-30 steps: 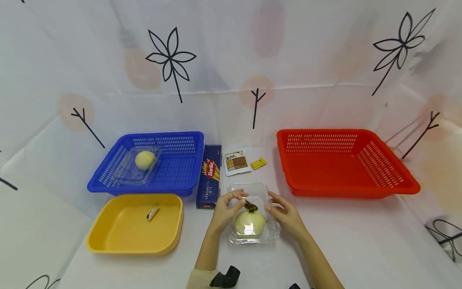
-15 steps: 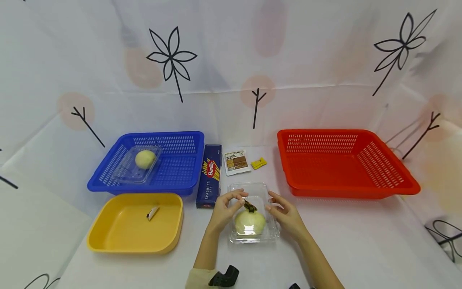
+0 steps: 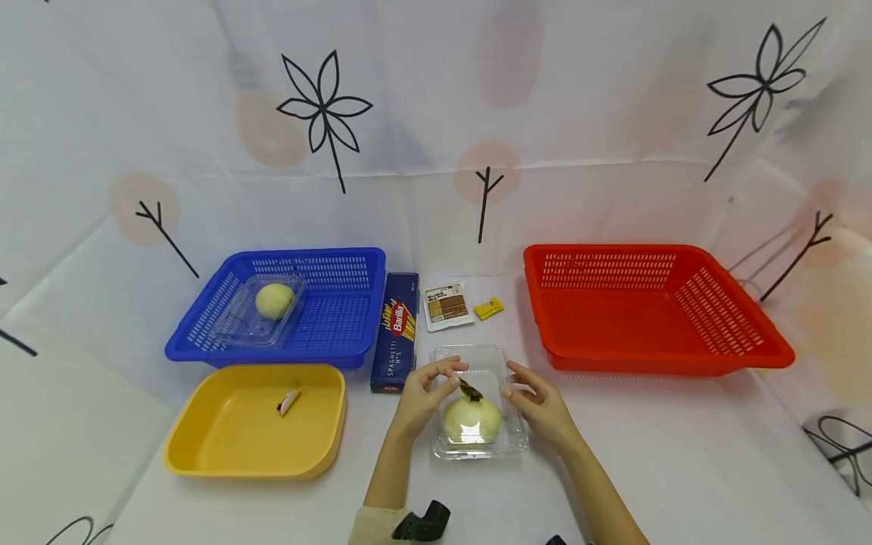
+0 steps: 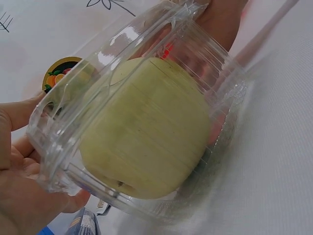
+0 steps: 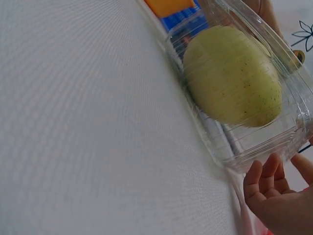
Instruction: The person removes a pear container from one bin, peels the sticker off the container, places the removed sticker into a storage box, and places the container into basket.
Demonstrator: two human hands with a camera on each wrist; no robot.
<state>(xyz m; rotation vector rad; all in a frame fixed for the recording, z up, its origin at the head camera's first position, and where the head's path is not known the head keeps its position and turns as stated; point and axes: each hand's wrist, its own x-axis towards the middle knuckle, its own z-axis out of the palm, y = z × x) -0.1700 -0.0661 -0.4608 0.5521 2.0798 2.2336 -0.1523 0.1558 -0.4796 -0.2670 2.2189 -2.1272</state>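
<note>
A lidded clear plastic clamshell container sits on the white tabletop with a round pale yellow-green fruit inside. At its left side my left hand pinches a small dark fruit sticker above the lid. The sticker's yellow rim and printed fruits show in the left wrist view, where fingers of this hand also lie along the container's side. On the opposite side, my right hand grips the container's edge; its bent fingers are against the rim in the right wrist view.
A blue basket with another boxed fruit stands behind a yellow tray holding a small white piece. A spaghetti box, a sachet and a yellow packet lie centrally. A red basket is at right.
The sticker between my left fingers has tilted and shifted slightly left. Both hands and the container stay almost where they were.
</note>
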